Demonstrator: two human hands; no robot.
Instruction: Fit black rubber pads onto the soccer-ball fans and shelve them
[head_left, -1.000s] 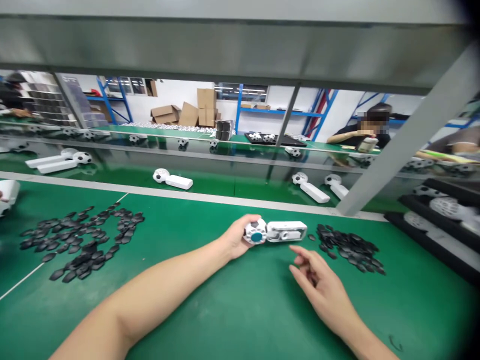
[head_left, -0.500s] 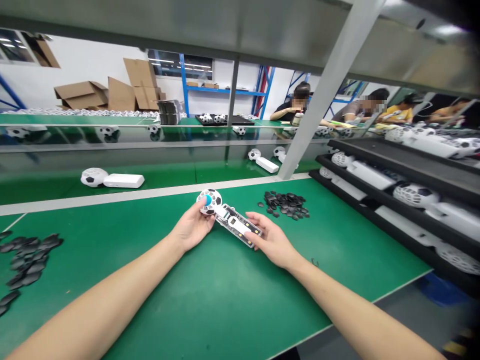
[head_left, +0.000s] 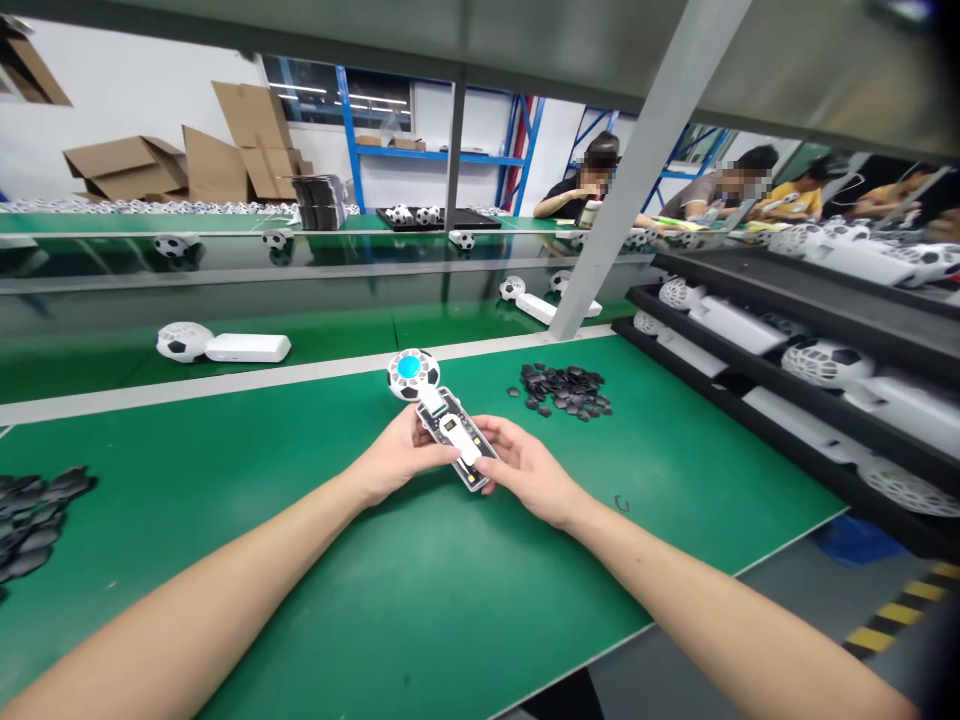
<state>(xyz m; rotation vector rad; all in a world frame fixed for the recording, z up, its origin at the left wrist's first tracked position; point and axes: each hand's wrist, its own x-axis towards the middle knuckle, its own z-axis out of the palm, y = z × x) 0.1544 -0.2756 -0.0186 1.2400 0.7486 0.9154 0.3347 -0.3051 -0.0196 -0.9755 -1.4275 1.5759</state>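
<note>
- Right, both hands are on the football-headed device [head_left: 459,437], which sits squarely between them, out in front of the person and over the green table [head_left: 390,610].
- The left hand [head_left: 397,458] pinches the left side of the device's body, its thumb stretched across towards the white strip on the face.
- The right hand [head_left: 532,474] closes in from the other side, gripping the lower right edge, thumb near the bottom end; the two thumb tips come close together.
- Look at the angle: the device slants, ball head [head_left: 413,376] up and away to the left, clear of the fingers, its blue disc [head_left: 409,366] facing up, while the body's near end lies down between the hands.
- How the fingers sit behind the body, nobody can tell; the device hides them.
- Just beyond the right hand, a pile of black pieces [head_left: 566,390] is spread on the table; another dark heap [head_left: 37,525] lies well off to the left.
- Near the right wrist, a small dark curved bit [head_left: 622,503] rests on its own.
- Past the pale table edge, a similar white device [head_left: 247,348] lies flat, and over on the right stand stacked black trays [head_left: 780,287] loaded with more.
</note>
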